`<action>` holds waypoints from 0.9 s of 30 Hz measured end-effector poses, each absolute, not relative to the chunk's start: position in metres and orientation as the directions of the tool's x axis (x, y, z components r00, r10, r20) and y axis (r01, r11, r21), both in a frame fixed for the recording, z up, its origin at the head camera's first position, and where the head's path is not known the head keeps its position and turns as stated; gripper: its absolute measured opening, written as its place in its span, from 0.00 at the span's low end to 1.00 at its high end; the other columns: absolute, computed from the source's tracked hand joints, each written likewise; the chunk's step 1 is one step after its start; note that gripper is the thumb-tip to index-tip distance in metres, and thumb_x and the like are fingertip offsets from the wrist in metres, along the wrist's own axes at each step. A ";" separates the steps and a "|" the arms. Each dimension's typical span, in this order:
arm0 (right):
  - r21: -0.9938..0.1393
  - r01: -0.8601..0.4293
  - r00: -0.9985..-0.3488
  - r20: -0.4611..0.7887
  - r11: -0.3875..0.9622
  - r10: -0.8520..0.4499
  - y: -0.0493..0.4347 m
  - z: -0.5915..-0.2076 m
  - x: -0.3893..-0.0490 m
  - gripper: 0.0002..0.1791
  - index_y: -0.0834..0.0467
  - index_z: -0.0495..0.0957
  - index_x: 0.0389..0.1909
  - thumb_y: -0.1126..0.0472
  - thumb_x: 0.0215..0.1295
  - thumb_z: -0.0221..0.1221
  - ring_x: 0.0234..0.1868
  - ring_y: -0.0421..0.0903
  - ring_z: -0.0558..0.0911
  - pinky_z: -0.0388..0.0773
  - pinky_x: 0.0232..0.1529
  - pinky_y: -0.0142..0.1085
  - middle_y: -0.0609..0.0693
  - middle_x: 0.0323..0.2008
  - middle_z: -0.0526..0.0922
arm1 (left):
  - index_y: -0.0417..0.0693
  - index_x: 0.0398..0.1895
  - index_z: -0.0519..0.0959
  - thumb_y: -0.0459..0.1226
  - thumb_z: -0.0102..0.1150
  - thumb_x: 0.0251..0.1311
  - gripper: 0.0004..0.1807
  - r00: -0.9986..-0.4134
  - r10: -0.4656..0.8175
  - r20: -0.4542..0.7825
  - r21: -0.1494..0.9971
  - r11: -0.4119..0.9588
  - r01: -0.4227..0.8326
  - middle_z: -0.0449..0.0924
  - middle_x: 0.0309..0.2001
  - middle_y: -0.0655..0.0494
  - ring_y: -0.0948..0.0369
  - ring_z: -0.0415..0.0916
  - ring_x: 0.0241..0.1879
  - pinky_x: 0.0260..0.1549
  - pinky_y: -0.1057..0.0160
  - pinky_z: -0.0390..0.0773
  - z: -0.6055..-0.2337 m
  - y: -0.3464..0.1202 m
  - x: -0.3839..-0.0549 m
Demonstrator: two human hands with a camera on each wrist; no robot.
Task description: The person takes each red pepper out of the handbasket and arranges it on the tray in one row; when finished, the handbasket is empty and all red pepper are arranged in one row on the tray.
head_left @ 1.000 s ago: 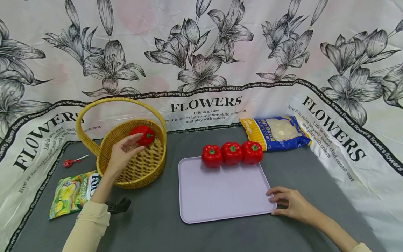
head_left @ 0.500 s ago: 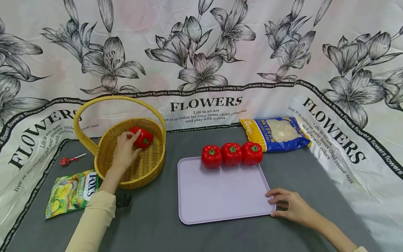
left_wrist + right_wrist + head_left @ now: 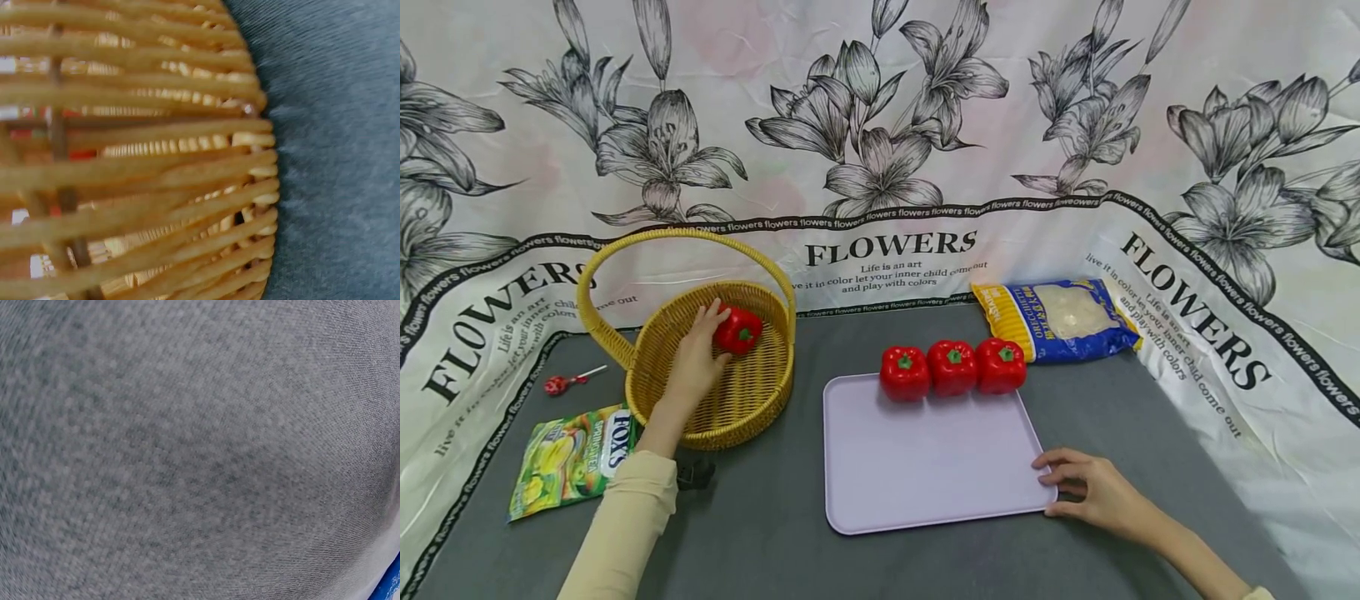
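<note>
In the head view my left hand (image 3: 696, 362) reaches into the yellow wicker basket (image 3: 767, 408). Its fingers and thumb hold the left side of a red bell pepper (image 3: 745, 335) with a green stem, which lies against the back of the basket. The left wrist view is filled by the basket's weave (image 3: 156, 169), with bits of red showing through the gaps. My right hand (image 3: 1097, 492) holds the lower right corner of the pale purple tray (image 3: 932, 467), fingers over the rim and thumb at the corner. Three more red bell peppers (image 3: 953, 367) stand in a row along the tray's back edge.
A blue and yellow pasta bag (image 3: 1060, 317) lies behind the tray on the right. Left of the basket are a green candy bag (image 3: 568, 462) and a red lollipop (image 3: 559, 385). The basket's tall handle (image 3: 685, 233) arches over its opening. A flowered cloth hangs behind.
My left hand has moved deeper into the basket and closed on the bell pepper, which has turned and shifted slightly. The right hand stays at the tray's corner.
</note>
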State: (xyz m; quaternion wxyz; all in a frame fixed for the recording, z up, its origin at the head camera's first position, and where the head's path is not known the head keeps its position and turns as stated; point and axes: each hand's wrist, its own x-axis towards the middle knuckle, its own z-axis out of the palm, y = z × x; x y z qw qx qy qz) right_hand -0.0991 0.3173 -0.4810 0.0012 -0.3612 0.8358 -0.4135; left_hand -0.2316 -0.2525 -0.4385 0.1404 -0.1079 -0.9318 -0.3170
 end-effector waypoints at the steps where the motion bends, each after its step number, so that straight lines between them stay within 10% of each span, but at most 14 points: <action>1: -0.692 -0.604 -0.739 0.300 0.395 -0.603 0.317 -0.481 -0.099 0.16 0.64 0.84 0.35 0.68 0.43 0.74 0.51 0.33 0.75 0.79 0.41 0.24 0.59 0.45 0.79 | 0.31 0.67 0.62 0.15 0.63 0.45 0.41 -0.937 0.114 0.329 0.561 0.775 0.291 0.53 0.71 0.36 0.37 0.47 0.70 0.60 0.36 0.61 -0.439 -0.254 -0.232; 13: -0.709 -0.565 -0.760 0.248 0.422 -0.601 0.317 -0.476 -0.100 0.14 0.61 0.84 0.36 0.64 0.47 0.73 0.50 0.33 0.76 0.79 0.41 0.24 0.57 0.45 0.79 | 0.43 0.65 0.68 0.15 0.62 0.47 0.39 -0.933 0.162 0.321 0.493 0.812 0.311 0.53 0.66 0.36 0.33 0.53 0.63 0.36 0.35 0.75 -0.435 -0.258 -0.231; 27: -0.708 -0.546 -0.775 0.224 0.447 -0.591 0.319 -0.476 -0.098 0.14 0.60 0.84 0.37 0.62 0.48 0.73 0.50 0.32 0.76 0.78 0.41 0.24 0.56 0.46 0.80 | 0.40 0.66 0.66 0.25 0.68 0.51 0.37 -0.927 0.076 0.366 0.575 0.766 0.289 0.58 0.59 0.31 0.35 0.57 0.60 0.52 0.34 0.67 -0.441 -0.259 -0.233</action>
